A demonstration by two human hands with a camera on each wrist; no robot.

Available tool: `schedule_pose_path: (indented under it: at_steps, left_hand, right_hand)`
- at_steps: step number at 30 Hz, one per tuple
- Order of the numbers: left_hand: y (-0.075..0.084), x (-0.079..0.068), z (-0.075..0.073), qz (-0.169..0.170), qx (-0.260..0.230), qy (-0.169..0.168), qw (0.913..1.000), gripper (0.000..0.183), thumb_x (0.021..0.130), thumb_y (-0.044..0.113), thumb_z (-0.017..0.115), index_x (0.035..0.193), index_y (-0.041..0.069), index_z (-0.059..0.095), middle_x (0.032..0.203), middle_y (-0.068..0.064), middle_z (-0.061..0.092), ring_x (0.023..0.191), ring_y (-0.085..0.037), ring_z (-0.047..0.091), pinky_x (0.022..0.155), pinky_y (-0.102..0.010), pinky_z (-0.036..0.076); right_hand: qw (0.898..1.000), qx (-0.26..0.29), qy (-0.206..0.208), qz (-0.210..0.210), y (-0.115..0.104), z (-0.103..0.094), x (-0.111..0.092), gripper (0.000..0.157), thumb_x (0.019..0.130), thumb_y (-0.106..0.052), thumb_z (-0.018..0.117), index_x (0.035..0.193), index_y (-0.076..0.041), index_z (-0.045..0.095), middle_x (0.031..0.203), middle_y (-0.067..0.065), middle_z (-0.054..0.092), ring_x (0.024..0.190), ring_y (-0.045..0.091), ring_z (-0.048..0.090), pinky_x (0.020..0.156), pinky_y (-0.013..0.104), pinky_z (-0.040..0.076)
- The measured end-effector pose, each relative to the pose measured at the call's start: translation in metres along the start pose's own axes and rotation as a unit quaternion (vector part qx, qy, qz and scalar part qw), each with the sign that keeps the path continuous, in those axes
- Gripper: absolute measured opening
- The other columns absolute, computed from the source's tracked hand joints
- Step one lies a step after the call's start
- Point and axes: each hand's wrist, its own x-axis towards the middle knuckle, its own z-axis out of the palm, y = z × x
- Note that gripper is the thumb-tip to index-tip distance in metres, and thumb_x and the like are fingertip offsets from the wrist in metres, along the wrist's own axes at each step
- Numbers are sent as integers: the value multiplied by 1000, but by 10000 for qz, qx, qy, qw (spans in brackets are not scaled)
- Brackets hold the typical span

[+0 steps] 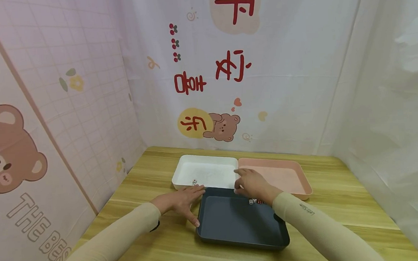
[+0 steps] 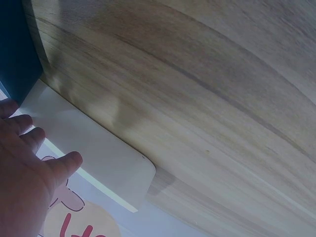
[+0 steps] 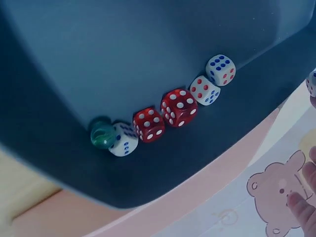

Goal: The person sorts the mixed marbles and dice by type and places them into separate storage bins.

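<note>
My left hand (image 1: 186, 201), fingers spread, touches the left side of the dark blue-grey tray (image 1: 243, 224); its fingertips reach the rim of the white tray (image 1: 210, 158). My right hand (image 1: 253, 183) is over the dark tray's far edge. In the right wrist view a white die (image 3: 312, 84) is at its fingertips, partly cut off by the frame; the fingers appear to pinch it. Along the dark tray's far wall lie two red dice (image 3: 178, 107), three white dice (image 3: 220, 69) and a green glass marble (image 3: 102, 134). Something small and whitish (image 1: 194, 182), perhaps dice, lies in the white tray.
A pink tray (image 1: 300, 181) stands right of the white one, both behind the dark tray. All three trays are on a wood-grain table (image 1: 158, 241). Printed cloth walls (image 1: 280, 62) enclose the table at the back and sides.
</note>
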Motion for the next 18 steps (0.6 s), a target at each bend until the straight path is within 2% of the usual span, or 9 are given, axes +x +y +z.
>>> schedule_pose_path:
  at_steps: [4,9,14,18]
  left_hand:
    - [0,0,0,1,13,34,10000,116,72,66,78,159,12,22,166,-4,11,152,-25,8,119,-52,13]
    - [-1,0,0,14,49,63,10000,117,72,67,78,159,12,23,166,-4,12,151,-24,9,118,-52,13]
    - [-2,0,0,-7,124,69,9999,117,72,67,78,159,12,22,166,-4,12,151,-23,8,119,-52,14]
    - [-2,0,0,-9,106,67,9999,117,72,68,78,159,12,22,166,-4,12,151,-23,8,119,-52,13]
  right_hand:
    - [9982,374,41,469,1,1,3,14,88,-31,76,92,-18,80,137,20,56,130,37,50,103,52,42]
    - [9912,861,80,1002,2,1,5,13,87,-29,77,91,-17,80,135,18,58,131,35,49,103,50,43]
    - [9764,1545,160,1498,1,0,9,13,91,-26,73,89,-16,81,115,9,70,134,34,46,106,50,40]
    - [9605,2008,182,1919,-1,2,11,14,92,-26,72,90,-15,81,99,1,73,121,31,57,101,49,45]
